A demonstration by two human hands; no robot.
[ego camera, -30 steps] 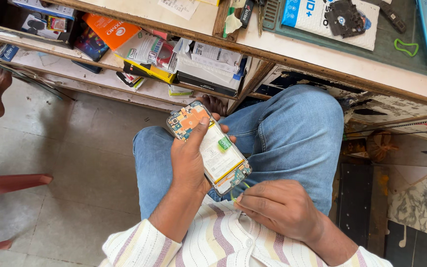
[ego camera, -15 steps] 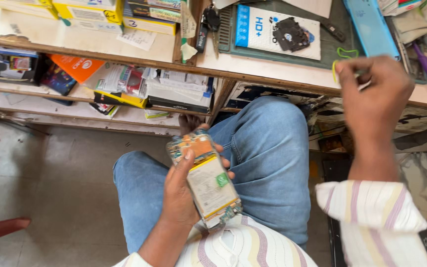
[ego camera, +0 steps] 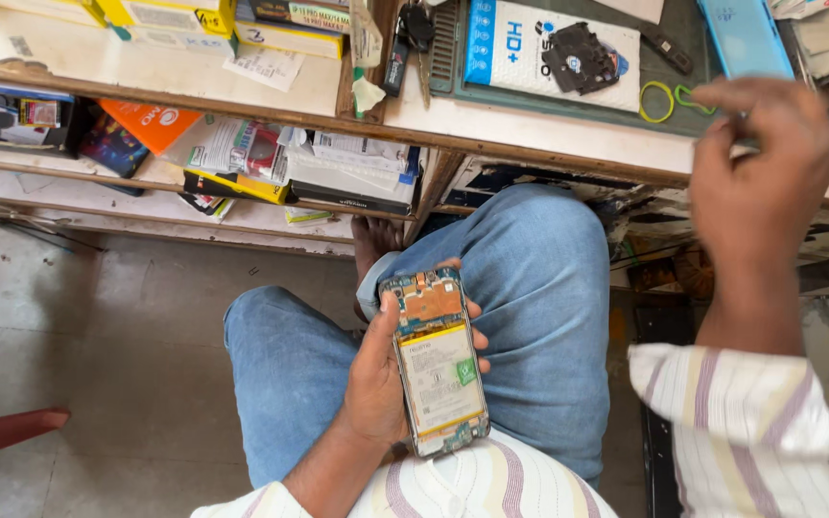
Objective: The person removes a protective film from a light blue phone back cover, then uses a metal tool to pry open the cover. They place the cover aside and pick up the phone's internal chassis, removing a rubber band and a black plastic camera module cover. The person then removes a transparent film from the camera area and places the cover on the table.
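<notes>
My left hand (ego camera: 376,384) grips the opened phone (ego camera: 437,363) over my lap, long axis pointing benchward. Right hand (ego camera: 760,182) hovers loosely curled and empty above the bench (ego camera: 530,129), well apart.

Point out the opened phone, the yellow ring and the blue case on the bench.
phone (ego camera: 437,369): head view, on its white battery.
yellow ring (ego camera: 656,102): head view, on the band's left edge.
blue case (ego camera: 743,36): head view, middle of its flat face.

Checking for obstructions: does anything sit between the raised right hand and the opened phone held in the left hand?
Nothing visible does. The right hand hangs over the workbench edge, apart from the opened phone gripped by the left hand above the lap.
</notes>
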